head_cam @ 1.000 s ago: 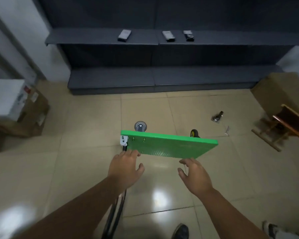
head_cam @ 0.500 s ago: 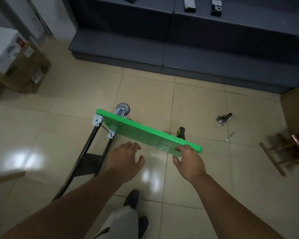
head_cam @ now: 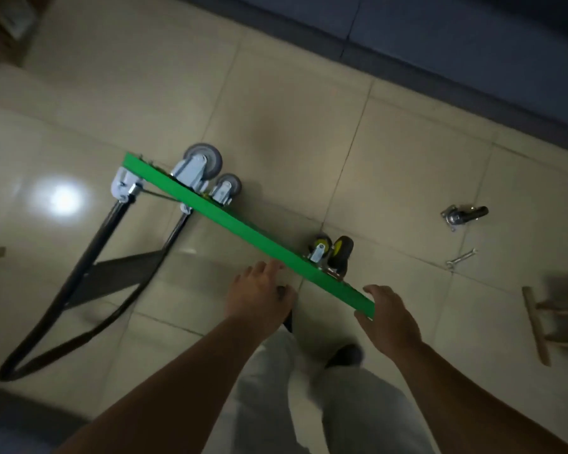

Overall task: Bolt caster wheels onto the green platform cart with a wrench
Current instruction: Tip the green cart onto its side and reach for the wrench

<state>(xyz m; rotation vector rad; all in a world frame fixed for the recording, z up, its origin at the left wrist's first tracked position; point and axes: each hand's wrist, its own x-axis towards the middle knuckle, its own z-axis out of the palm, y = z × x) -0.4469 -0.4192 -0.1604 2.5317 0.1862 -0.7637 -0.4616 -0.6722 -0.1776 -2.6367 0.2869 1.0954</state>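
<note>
Green platform cart [head_cam: 243, 227] stands on edge. Left hand [head_cam: 259, 291] touches its rim, fingers straight. Right hand [head_cam: 389, 319] sits at the corner, grip indeterminate.

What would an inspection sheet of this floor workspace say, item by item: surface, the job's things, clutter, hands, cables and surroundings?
Surface: glossy beige floor tiles, lamp glare at the left.
Job's things: green cart tipped on its edge, its black handle down on the floor; grey wheels fitted near the handle, a yellow and black wheel near the other end; a spare wheel and a wrench lie apart on the tiles.
Clutter: wooden frame at the right.
Hands: left hand open, fingertips at the cart's edge; right hand at its near corner, grip unclear.
Cables: nothing seen.
Surroundings: dark shelf base; brown box, blurred.
</note>
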